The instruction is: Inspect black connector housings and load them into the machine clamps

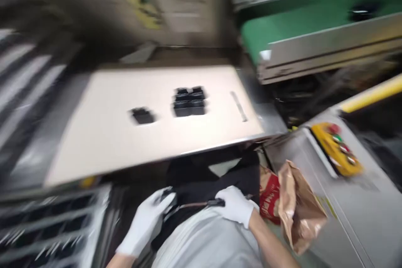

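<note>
My left hand point(149, 217), in a white glove, is closed on a small black part point(168, 197) above my lap. My right hand point(234, 205), also gloved in white, grips a dark-handled tool point(215, 203) whose thin shaft point(193, 204) points left toward the part. On the pale work board point(109, 142) in front of me, several black blocks point(189, 102) stand grouped near the middle. One black block point(143, 115) sits apart to their left. A thin grey strip point(239, 106) lies on the board's right side. Motion blur hides fine detail.
A green conveyor belt point(292, 23) carries dark items at the upper right. Below it are a yellow button box point(337, 149) on a grey cabinet and an open brown paper bag point(298, 213). A rack of dark parts point(50, 226) stands at the lower left.
</note>
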Motion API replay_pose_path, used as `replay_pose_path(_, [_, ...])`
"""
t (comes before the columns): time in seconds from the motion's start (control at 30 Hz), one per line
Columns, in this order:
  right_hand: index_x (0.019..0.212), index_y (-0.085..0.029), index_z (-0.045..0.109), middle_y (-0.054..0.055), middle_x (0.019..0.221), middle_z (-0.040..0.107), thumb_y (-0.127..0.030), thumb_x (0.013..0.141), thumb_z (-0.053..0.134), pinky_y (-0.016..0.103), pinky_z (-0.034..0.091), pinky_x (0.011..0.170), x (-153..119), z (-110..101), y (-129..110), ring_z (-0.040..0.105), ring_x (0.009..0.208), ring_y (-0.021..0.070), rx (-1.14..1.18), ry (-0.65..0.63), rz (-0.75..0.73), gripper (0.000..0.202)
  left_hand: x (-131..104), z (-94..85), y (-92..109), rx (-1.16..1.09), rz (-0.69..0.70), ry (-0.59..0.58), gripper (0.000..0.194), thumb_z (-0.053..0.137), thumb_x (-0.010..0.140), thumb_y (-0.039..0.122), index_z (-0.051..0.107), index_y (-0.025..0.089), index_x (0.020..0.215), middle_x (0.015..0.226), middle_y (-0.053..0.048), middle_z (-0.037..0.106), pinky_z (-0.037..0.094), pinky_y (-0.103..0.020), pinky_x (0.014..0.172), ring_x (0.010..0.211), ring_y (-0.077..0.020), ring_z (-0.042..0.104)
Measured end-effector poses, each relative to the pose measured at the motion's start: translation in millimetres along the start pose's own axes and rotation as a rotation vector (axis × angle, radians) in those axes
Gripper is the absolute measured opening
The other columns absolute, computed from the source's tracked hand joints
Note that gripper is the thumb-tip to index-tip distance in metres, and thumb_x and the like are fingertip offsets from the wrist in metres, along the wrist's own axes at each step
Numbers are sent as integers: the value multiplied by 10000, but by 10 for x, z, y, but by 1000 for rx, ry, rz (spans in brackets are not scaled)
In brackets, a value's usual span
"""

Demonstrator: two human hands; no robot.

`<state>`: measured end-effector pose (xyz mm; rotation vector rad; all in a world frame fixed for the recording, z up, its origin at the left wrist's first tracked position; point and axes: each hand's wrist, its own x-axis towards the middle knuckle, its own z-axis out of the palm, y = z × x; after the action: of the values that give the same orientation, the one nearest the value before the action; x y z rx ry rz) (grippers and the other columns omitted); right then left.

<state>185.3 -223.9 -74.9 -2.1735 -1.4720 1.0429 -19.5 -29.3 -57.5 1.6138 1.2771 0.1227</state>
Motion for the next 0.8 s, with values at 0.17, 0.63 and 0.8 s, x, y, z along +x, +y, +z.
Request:
replay_pose_path(0.17, [923, -228, 733, 67, 911, 795, -419, 974, 578, 298, 376, 696, 122, -239, -37, 736, 853, 243, -183, -128, 31, 252, -5, -168, -198, 160, -46, 141, 319, 723, 789, 158, 728, 185, 1107, 1182, -146, 770, 465, -510, 1142, 1200, -370, 694])
replay_pose_path(0.63, [796, -250, 695, 30, 738, 738, -466, 960, 572, 298, 351, 644, 88, -568, -376, 661, 694, 212, -283, -156, 181, 298, 255, -322, -390, -505, -31, -259, 661, 821, 668, 635, 634, 126, 1045, 850, -65, 669, 552, -296, 671, 724, -169, 662])
replay_pose_path(0.8, [748, -198, 696, 21, 700, 717, -484, 932, 589, 276, 399, 632, 64, -704, -372, 623, 674, 179, -64, -177, 162, 356, 270, -339, -445, -628, 36, -449, 832, 773, 622, 790, 616, 120, 1089, 904, -98, 661, 560, -316, 668, 763, -200, 680])
